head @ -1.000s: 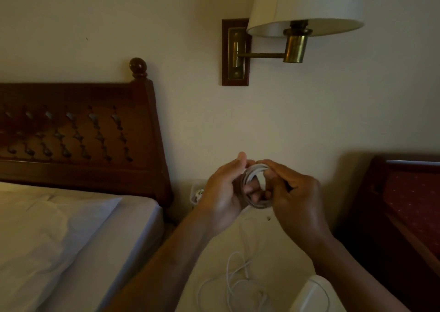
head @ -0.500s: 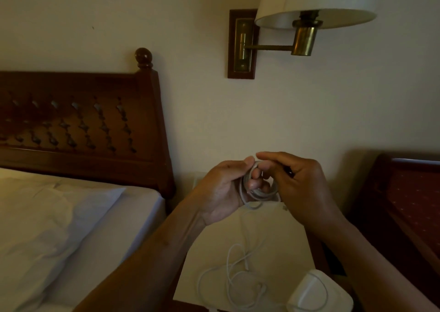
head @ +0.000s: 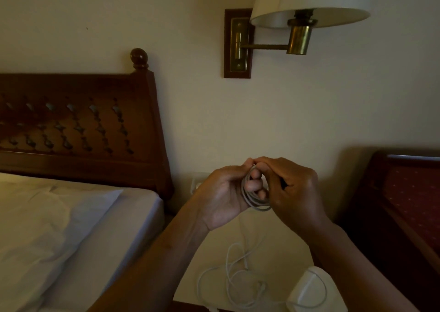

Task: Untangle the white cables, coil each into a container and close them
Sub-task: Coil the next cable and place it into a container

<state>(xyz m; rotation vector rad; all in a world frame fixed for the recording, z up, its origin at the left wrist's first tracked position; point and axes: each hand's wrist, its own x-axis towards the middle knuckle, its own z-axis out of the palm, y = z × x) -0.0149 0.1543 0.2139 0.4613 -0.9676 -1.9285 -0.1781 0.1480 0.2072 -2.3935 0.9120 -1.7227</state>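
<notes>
Above the nightstand (head: 209,247): the left hand (head: 221,192) and right hand (head: 295,192) are raised together before the wall, meeting at a coiled white cable (head: 256,203).
Left hand: palm turned toward the camera, thumb on top of the coil, and curled fingers (head: 253,185) passing through the ring and gripping it.
Right hand: back toward the camera; thumb and forefinger pinch the top of the coil, touching the left thumb tip.
Coil: several small round turns, held upright between the two hands, well clear of the tabletop; a thin strand drops from it toward the surface.
On the nightstand top: a loose white cable (head: 238,280) lies in open, overlapping loops near the front edge.
At the front right corner: a white container (head: 307,292), rounded and pale, with one loop of the loose cable lying across it; whether it is open cannot be told.
To the left: a bed with white sheets (head: 71,228) and a carved wooden headboard (head: 83,133).
On the wall: a brass swing-arm lamp (head: 297,37) with a pale shade.
To the right: a dark wooden chair with red upholstery (head: 412,192).
</notes>
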